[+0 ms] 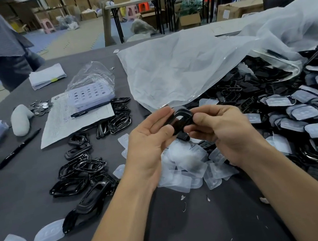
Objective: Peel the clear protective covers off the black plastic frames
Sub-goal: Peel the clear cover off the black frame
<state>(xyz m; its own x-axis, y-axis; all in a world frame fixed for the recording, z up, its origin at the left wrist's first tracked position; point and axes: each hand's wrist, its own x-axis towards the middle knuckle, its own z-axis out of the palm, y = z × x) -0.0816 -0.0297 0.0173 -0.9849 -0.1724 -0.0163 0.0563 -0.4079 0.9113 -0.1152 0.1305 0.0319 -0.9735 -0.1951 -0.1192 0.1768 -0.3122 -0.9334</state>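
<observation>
The left hand (150, 140) and right hand (221, 131) both grip one frame (182, 119), held just above a pile of shed covers (186, 170). A few bare frames (81, 173) lie to the left. A large covered heap (308, 118) at right awaits peeling.

Nothing here can be read. The paper sheet (58, 127) on the table (32, 201) carries rows of faint writing, too blurred to make out. The white label (226, 14) on a cardboard box (244, 7) far behind is just as illegible.
</observation>
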